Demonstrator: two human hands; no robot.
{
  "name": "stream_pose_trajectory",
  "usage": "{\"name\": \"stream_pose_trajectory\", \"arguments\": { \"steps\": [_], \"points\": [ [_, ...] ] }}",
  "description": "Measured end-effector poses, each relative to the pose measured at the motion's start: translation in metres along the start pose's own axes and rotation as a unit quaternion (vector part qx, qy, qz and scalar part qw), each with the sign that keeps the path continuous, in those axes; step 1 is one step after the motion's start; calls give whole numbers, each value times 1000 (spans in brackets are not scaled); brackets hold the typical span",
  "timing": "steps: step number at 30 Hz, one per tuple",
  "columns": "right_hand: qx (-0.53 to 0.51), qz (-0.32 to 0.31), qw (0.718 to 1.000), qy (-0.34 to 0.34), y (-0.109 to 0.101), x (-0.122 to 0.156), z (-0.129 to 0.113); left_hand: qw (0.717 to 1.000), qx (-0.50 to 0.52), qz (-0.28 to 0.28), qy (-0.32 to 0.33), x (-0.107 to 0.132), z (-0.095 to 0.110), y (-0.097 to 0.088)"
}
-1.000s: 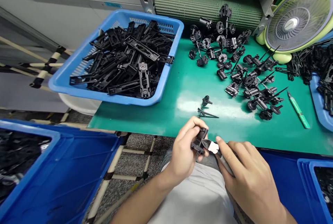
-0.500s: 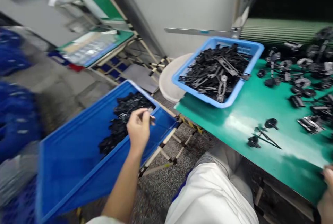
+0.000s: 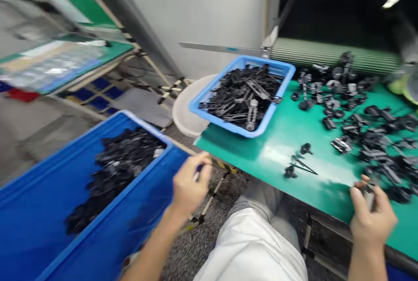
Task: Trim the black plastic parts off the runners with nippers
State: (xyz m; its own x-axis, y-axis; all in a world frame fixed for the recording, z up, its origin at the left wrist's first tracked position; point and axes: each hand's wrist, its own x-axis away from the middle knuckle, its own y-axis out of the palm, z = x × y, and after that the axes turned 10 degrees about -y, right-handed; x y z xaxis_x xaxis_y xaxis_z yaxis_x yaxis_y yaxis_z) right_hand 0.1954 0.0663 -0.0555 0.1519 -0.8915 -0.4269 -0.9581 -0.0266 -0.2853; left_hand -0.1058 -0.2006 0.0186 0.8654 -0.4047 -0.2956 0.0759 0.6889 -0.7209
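Black parts (image 3: 241, 96) fill a light-blue basket (image 3: 228, 126) on a green mat (image 3: 248, 159).

The left hand (image 3: 191, 187) hangs above a blue crate (image 3: 32, 215) of black plastic parts (image 3: 120, 167). The right hand (image 3: 372, 218) pinches a blurred piece (image 3: 369, 196) over the green desk (image 3: 326, 194).

Motion blur smears the left hand (image 3: 191, 187) and the right hand (image 3: 372, 215), so whatever sits in their fingers is too blurred to name. The blue plastic crate (image 3: 81, 211) runs off the left and near edges, and a pale green object (image 3: 405, 89) at far right is blurred and cut off.
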Motion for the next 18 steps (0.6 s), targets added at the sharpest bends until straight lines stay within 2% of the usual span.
{"name": "stream_pose_trajectory", "arguments": {
  "steps": [2, 4, 6, 8, 11, 14, 16, 18],
  "points": [
    [-2, 9, 1000, -1, 3, -4, -7, 986, 60, -148, 42, 21, 44, 49],
    [-8, 2, 1000, -9, 6, -6, -11, 969, 59, -234, 48, 32, 80, 86],
    [-6, -15, 1000, -23, 7, -7, -12, 964, 22, -260, 48, 34, 104, 113],
    [-4, -36, 999, -34, 8, -9, -12, 962, 5, -265, 60, 30, 117, 130],
    [-11, -54, 998, -36, 6, -12, -16, 955, 62, -282, 74, 22, 122, 142],
    [-31, -78, 996, -17, -3, -7, -31, 929, 186, -320, 3, 17, 126, 141],
    [-66, -149, 986, 15, -13, 4, -47, 898, 268, -340, -75, 17, 132, 136],
    [-91, -248, 963, 51, -22, 18, -65, 866, 333, -348, -134, 19, 140, 129]
  ]
}}
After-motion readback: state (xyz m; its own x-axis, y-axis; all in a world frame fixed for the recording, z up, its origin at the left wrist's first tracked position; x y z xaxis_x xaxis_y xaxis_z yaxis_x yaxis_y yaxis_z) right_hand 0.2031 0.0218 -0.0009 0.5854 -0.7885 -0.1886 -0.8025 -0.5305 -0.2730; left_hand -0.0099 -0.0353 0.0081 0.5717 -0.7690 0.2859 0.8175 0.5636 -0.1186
